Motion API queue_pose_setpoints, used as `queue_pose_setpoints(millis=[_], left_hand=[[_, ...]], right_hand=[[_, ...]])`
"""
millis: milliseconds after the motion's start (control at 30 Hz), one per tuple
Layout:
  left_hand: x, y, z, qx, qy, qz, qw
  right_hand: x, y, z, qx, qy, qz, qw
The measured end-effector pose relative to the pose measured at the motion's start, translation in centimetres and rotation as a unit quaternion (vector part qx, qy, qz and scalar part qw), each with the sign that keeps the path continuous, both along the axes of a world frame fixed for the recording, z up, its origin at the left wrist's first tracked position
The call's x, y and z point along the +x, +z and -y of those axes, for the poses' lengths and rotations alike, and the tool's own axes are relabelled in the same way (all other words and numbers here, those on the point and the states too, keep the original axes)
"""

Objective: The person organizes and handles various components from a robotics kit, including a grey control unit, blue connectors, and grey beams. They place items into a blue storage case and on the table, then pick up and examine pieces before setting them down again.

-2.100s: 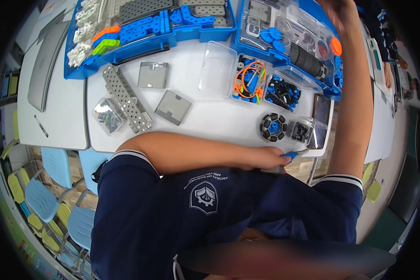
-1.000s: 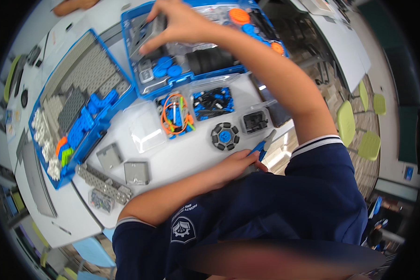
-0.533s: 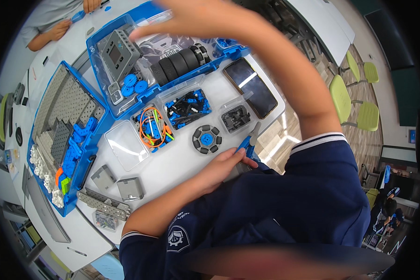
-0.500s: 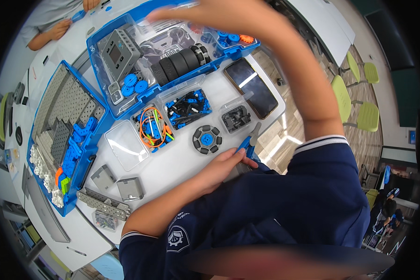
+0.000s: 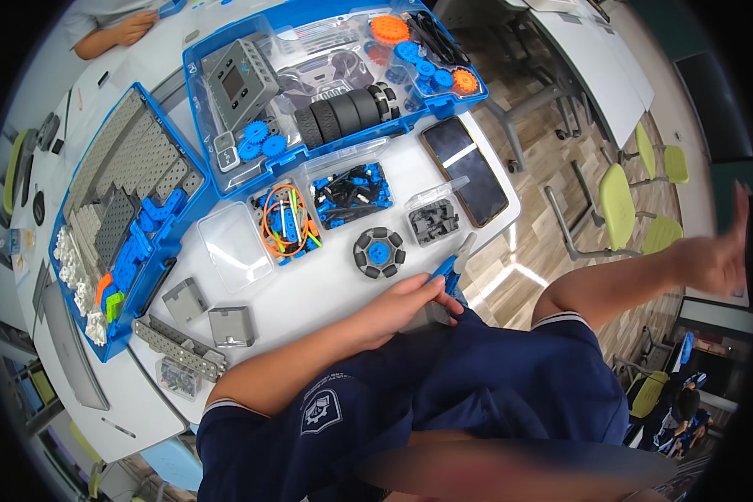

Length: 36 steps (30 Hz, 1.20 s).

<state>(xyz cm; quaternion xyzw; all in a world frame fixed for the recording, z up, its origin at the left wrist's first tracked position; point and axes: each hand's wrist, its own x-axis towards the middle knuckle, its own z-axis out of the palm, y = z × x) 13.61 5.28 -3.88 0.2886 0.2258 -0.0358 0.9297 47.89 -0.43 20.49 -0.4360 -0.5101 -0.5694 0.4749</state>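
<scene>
My left hand (image 5: 406, 308) is closed around a blue piece with a pale grey, narrow end (image 5: 449, 270), near the table's front edge. What kind of part it is I cannot make out. A dark grey block (image 5: 428, 317) shows beneath the fingers, partly hidden by the hand and shirt. Off the table to the right, my right arm is stretched out over the floor. My right hand (image 5: 715, 261) is slightly blurred at the picture's rim, a finger pointing up and nothing visible in it. An omni wheel (image 5: 379, 253) with a blue hub lies just beyond my left hand.
Small-part boxes with black-and-blue connectors (image 5: 350, 192), orange bands (image 5: 284, 222) and dark pieces (image 5: 433, 222) stand near a phone (image 5: 465, 171). Behind is a blue case (image 5: 263, 177) with wheels and gears; a tray of grey beams (image 5: 134, 159) is left. Another person's hand (image 5: 134, 28) is far left.
My right hand has swung from above the blue case out to the far right, past the table's edge. My left hand keeps its hold. The view has shifted slightly.
</scene>
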Motion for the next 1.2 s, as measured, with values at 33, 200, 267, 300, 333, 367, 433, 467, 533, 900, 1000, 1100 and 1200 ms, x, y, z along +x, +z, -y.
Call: queue_pose_setpoints(millis=[33, 200, 267, 300, 333, 367, 433, 467, 533, 900, 1000, 1100, 1200], left_hand=[[-0.1, 0.0, 0.0, 0.002, -0.004, 0.005, 1.0], [0.1, -0.1, 0.0, 0.051, -0.013, -0.005, 0.999], [0.0, -0.2, -0.1, 0.051, -0.015, -0.006, 0.999], [0.0, -0.3, -0.1, 0.049, -0.015, -0.003, 0.999], [0.0, -0.4, -0.1, 0.048, -0.014, 0.0, 0.999], [0.0, -0.4, 0.0, 0.052, -0.01, 0.002, 0.999], [0.0, -0.5, 0.1, 0.029, -0.009, 0.0, 1.0], [0.0, -0.6, 0.0, 0.024, -0.006, 0.0, 1.0], [0.1, -0.6, 0.1, 0.024, 0.001, -0.001, 1.0], [0.4, -1.9, 0.9, 0.061, 0.036, -0.016, 0.997], [0.5, -2.0, 0.9, 0.058, 0.028, -0.004, 0.998], [0.4, -1.9, 0.8, 0.047, 0.028, 0.003, 0.998], [0.5, -1.9, 0.8, 0.027, 0.028, 0.0, 0.999]], right_hand=[[-1.1, -1.7, -0.8, -0.069, -0.002, -0.088, 0.994], [-5.9, -5.0, -3.5, -0.159, 0.071, -0.33, 0.928], [-7.5, -4.8, -4.5, -0.215, 0.085, -0.372, 0.899], [-8.4, -5.0, -5.3, -0.241, 0.126, -0.318, 0.908], [-9.3, -4.9, -6.2, -0.251, 0.129, -0.284, 0.916], [-10.3, -5.0, -7.0, -0.258, 0.12, -0.26, 0.923], [-12.9, -5.2, -7.9, -0.254, 0.173, -0.24, 0.921], [-14.6, -5.5, -7.9, -0.246, 0.193, -0.257, 0.915], [-16.3, -5.0, -8.7, -0.27, 0.25, -0.175, 0.913], [-20.1, -6.5, -25.0, -0.61, 0.356, 0.121, 0.698], [-21.0, -10.3, -30.3, -0.698, 0.303, 0.113, 0.639], [-22.8, -12.9, -33.7, -0.638, 0.265, 0.27, 0.671], [-24.5, -13.1, -36.1, -0.665, 0.25, 0.272, 0.649]])
